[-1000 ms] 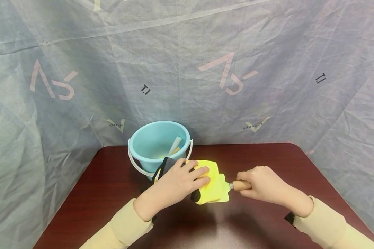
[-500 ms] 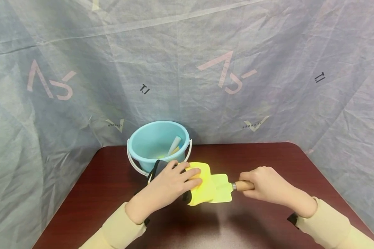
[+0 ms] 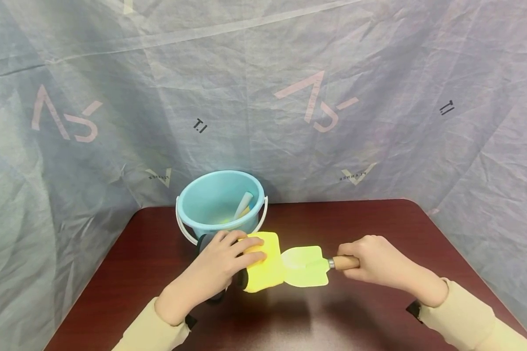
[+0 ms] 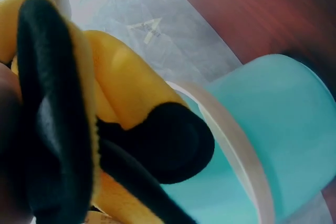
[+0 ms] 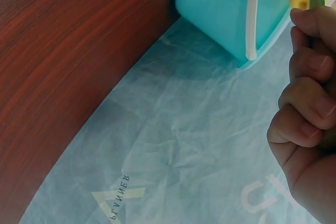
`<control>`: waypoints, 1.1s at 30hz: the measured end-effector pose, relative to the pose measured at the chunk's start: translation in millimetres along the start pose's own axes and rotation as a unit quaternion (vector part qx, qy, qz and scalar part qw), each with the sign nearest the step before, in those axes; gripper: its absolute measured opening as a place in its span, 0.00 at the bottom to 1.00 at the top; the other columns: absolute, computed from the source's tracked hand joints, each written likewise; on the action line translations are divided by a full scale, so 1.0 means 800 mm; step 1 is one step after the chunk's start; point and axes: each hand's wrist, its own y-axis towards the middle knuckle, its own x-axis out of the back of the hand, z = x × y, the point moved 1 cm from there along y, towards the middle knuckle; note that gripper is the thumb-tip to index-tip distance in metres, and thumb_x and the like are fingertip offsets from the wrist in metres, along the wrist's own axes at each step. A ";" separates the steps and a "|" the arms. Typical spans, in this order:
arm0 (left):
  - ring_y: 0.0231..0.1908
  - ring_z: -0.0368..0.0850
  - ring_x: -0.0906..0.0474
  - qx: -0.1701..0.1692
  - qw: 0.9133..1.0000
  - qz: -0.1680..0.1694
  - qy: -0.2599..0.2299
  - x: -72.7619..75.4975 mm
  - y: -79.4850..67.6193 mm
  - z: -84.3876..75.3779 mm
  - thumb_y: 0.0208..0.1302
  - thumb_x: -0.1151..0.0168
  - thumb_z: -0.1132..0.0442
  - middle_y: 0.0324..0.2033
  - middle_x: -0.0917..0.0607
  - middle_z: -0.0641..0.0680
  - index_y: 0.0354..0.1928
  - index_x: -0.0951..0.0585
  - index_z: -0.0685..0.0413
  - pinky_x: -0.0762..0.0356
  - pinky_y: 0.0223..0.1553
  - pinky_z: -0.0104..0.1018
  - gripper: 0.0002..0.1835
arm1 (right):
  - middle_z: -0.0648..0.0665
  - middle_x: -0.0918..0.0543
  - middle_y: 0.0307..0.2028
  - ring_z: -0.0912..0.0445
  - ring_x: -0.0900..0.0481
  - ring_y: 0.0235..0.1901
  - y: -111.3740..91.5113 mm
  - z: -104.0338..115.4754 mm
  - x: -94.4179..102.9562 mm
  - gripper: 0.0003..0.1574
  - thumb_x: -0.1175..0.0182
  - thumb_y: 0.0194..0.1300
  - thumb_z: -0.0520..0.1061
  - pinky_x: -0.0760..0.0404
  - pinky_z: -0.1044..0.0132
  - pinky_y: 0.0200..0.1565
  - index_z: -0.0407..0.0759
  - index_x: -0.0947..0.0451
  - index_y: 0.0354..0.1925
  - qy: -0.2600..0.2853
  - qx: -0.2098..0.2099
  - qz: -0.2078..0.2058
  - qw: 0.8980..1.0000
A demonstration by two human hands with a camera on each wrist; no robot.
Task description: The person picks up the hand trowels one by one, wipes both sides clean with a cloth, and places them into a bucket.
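Observation:
My left hand grips a soft yellow-and-black plush piece, its fingers spread over the yellow part. Fleecy yellow fabric with rounded black patches fills much of the left wrist view; its full shape is hidden by the hand. By its wooden handle, my right hand holds a hand trowel with a pale yellow-green blade pointing left. The blade's tip meets the plush piece's right edge in the head view. In the right wrist view, the fingers curl tightly.
Behind my left hand stands a light blue bucket with a white carrying handle. A pale, stick-like thing leans inside it. The dark red wooden table ends at a grey printed cloth backdrop.
My left hand and the plush piece have moved left, off the trowel blade, so the whole blade now shows. My right hand has shifted slightly right with the trowel.

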 end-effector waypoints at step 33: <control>0.49 0.46 0.27 0.043 0.995 -0.075 -0.054 0.023 -0.039 0.022 0.64 0.70 0.70 0.52 0.22 0.48 0.48 0.20 0.43 0.31 0.46 0.44 0.27 | 0.66 0.48 0.16 0.71 0.52 0.17 -0.003 -0.005 -0.005 0.18 0.33 0.34 0.42 0.50 0.77 0.19 0.59 0.31 0.20 0.006 0.001 -0.003 1.000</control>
